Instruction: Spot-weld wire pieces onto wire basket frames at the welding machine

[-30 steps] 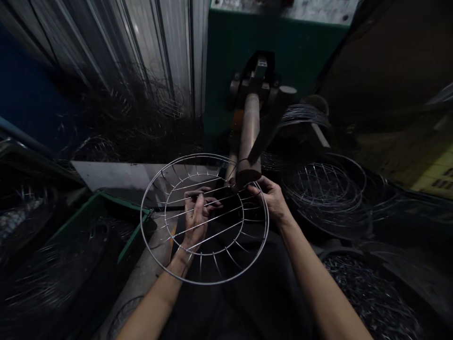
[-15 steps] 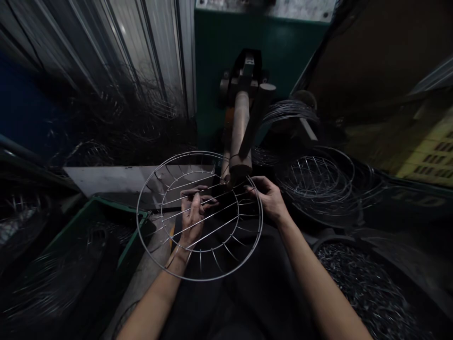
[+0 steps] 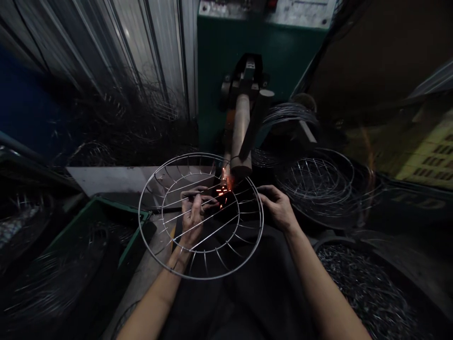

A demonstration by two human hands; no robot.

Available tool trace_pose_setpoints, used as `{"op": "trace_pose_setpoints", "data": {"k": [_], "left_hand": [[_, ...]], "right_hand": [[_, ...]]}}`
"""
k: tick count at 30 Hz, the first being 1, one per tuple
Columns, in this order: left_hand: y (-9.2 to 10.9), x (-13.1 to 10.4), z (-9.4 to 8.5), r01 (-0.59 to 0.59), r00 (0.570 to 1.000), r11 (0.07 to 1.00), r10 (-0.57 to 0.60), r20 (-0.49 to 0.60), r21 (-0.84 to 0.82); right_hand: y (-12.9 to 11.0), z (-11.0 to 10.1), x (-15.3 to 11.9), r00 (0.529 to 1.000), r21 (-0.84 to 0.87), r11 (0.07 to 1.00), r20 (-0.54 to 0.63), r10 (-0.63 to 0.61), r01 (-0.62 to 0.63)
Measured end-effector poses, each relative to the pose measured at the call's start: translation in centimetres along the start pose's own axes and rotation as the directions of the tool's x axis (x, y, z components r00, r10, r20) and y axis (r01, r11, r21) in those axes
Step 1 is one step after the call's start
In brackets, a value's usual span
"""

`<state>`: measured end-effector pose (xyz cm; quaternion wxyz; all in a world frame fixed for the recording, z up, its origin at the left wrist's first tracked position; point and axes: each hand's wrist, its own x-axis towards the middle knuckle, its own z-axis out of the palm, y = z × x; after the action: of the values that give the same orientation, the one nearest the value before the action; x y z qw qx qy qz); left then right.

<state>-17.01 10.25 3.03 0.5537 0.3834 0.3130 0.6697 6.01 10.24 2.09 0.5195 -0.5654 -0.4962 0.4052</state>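
Note:
A round wire frame (image 3: 200, 252), with an outer ring, an inner ring and parallel wires across, reaches under the tip of a metal cylinder (image 3: 242, 137) on the machine. Orange sparks (image 3: 222, 190) fly at the frame's far edge, below that tip. My left hand (image 3: 193, 215) is beneath the frame, seen through its wires, with thumb and fingers closed on a part of it. At the right rim, my right hand (image 3: 278, 205) pinches the outer ring between thumb and forefinger.
The green machine body (image 3: 215, 71) stands ahead. On the left is a green crate (image 3: 132, 241) with wire pieces. To the right lie stacked wire frames (image 3: 318, 182), a tub of small metal pieces (image 3: 361, 278) and a yellow crate (image 3: 435, 156).
Sparks have appeared under the cylinder's tip. The wire frame has turned slightly, and my right hand has shifted a little outward to the right.

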Motion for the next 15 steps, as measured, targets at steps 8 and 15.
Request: {"op": "trace_pose_setpoints", "data": {"k": [8, 15], "left_hand": [[0.1, -0.9, 0.8, -0.002, 0.994, 0.999, 0.007, -0.105, 0.045], [-0.2, -0.8, 1.3, -0.091, 0.983, 0.994, 0.100, -0.151, 0.066]], "right_hand": [[0.6, -0.2, -0.5, 0.999, -0.024, 1.000, 0.049, -0.014, 0.015], [-0.9, 2.6, 2.9, 0.990, 0.034, 0.995, 0.096, -0.099, 0.096]]}}
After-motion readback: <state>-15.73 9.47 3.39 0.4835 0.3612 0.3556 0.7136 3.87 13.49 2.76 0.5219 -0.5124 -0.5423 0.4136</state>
